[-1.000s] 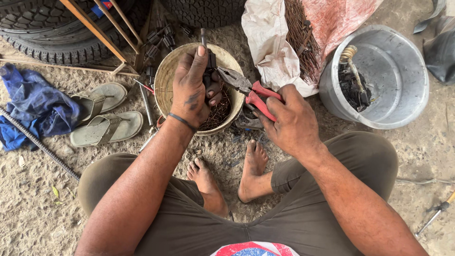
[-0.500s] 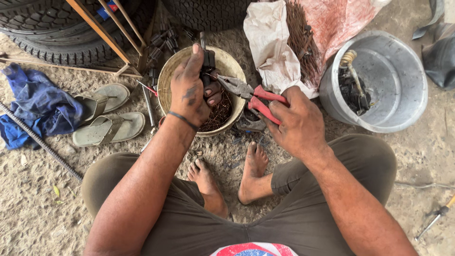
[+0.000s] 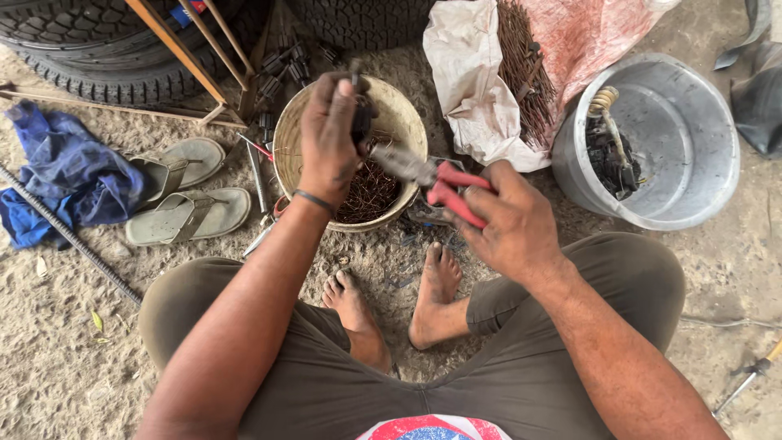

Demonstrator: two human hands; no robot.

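The left hand (image 3: 330,134) grips a small dark part (image 3: 361,122) over the bowl (image 3: 285,155) at twelve o'clock; the right hand (image 3: 509,220) clenches red-handled pliers (image 3: 432,179). The part looks stiff, light, best pinched by its body.

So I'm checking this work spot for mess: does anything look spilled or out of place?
Small dark bits lie scattered on the sandy ground beside the tan bowl, near the bare feet. Rusty wire pieces spill from the torn white bag.
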